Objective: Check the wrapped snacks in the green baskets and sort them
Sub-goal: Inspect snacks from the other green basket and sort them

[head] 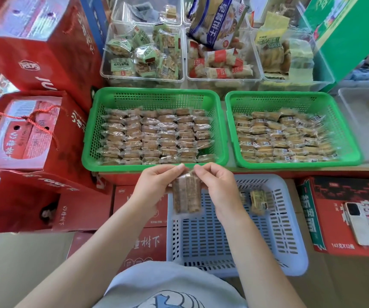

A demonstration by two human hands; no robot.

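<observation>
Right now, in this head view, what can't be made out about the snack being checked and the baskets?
- Held snack: wrapper print too blurred to read; left hand and right hand cover its top edge.
- White basket: forearms hide part of its floor.
- Left green basket: lower snack layers hidden by the top layer.

place: snack shop | evidence: red gift cartons (30, 47), clear bins (142, 52) of wrapped snacks
</observation>
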